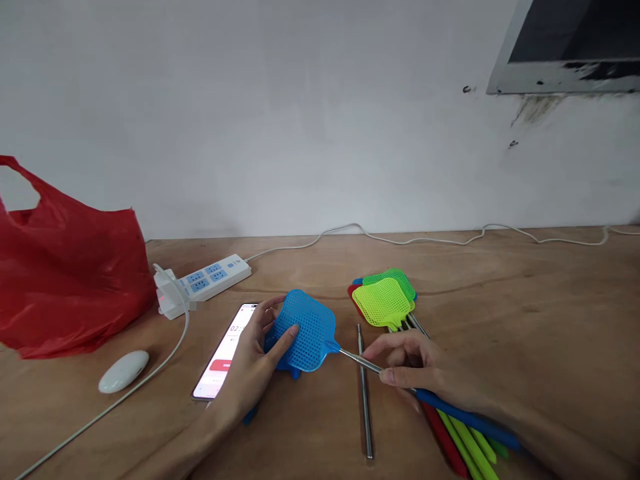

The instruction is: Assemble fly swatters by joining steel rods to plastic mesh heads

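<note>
Open tabletop (560, 313) is running right of the piled swatters (383, 303) and behind them toward the wall (300, 133), giving room to pass. A rod (365, 400) is lying in the gap between the left hand (263, 347) and right hand (410, 360). Farther left, the phone (220, 350), cable (187, 322), power strip (220, 277) and bag (75, 280) are crowding the way.

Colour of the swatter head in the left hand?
Blue, with a grid of small holes. The swatter head shows best in the head camera view.
</note>
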Motion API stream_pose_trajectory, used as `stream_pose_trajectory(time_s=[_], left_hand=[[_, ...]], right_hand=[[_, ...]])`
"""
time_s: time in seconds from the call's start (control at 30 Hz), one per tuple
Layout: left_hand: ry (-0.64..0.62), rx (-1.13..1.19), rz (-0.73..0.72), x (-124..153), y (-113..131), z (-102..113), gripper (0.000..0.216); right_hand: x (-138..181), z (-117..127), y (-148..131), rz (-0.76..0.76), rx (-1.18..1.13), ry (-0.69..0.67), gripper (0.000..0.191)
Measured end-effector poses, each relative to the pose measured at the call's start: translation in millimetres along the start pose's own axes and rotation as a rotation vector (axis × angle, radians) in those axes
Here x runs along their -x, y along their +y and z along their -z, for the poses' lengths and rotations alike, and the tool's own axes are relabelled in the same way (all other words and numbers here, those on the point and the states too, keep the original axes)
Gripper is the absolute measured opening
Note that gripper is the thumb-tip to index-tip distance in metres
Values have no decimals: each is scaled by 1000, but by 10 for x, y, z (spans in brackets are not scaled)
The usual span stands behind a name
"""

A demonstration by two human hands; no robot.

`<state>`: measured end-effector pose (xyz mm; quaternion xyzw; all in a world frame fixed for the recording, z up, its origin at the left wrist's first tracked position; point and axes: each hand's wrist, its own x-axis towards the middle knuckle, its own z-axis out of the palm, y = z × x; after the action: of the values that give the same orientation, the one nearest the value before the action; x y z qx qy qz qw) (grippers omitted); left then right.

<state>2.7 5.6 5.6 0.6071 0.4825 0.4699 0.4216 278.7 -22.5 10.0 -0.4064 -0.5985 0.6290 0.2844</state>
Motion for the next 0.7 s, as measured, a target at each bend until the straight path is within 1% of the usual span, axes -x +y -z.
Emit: stream_pose_trajectory(time_s=[0.17, 0.4, 0.57, 0.7], left_hand=[[-36, 2, -23, 47, -26, -29, 46], [-26, -36, -38, 82, -55, -37, 43], [-21, -63, -51, 80, -45, -39, 43], [-55, -24, -58, 47, -5, -29, 45]], right_hand=[[6, -55, 30, 24, -4, -2, 37], [35, -105, 44, 79, -7, 1, 41], [27, -91, 73, 66, 35, -4, 41], [0, -85, 54, 31, 18, 53, 43]])
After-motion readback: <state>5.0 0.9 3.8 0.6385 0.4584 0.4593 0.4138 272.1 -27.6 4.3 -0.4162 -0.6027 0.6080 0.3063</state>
